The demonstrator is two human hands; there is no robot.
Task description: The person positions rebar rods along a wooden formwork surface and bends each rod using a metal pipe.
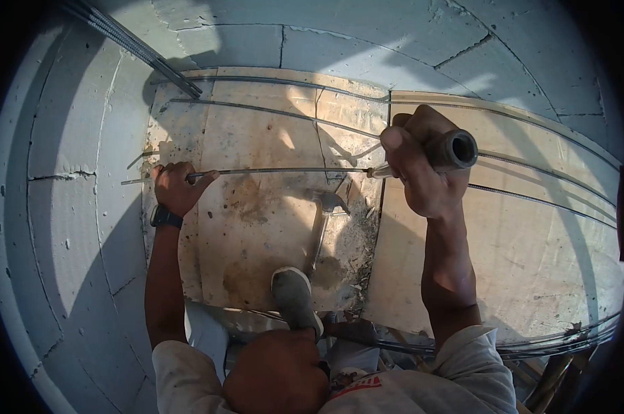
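Note:
My left hand [176, 189] is closed around a thin ribbed steel bar [277, 170] near its left end, the thumb lying along it. A dark watch is on that wrist. My right hand [426, 159] is wrapped round a hand tool with a dark, hollow-ended round handle [451, 150]. The light-coloured tip [379, 171] of this tool meets the bar; its exact kind does not show. Just below the bar, a claw hammer [321, 228] lies on the plywood, its head towards the bar.
More steel bars [277, 110] run across the plywood sheet [243, 228]. A bundle of bars [136, 48] leans in at the upper left. Pale block walls [70, 228] curve round the left and far sides. My shoe [291, 290] stands at the near edge, beside further bars [532, 350].

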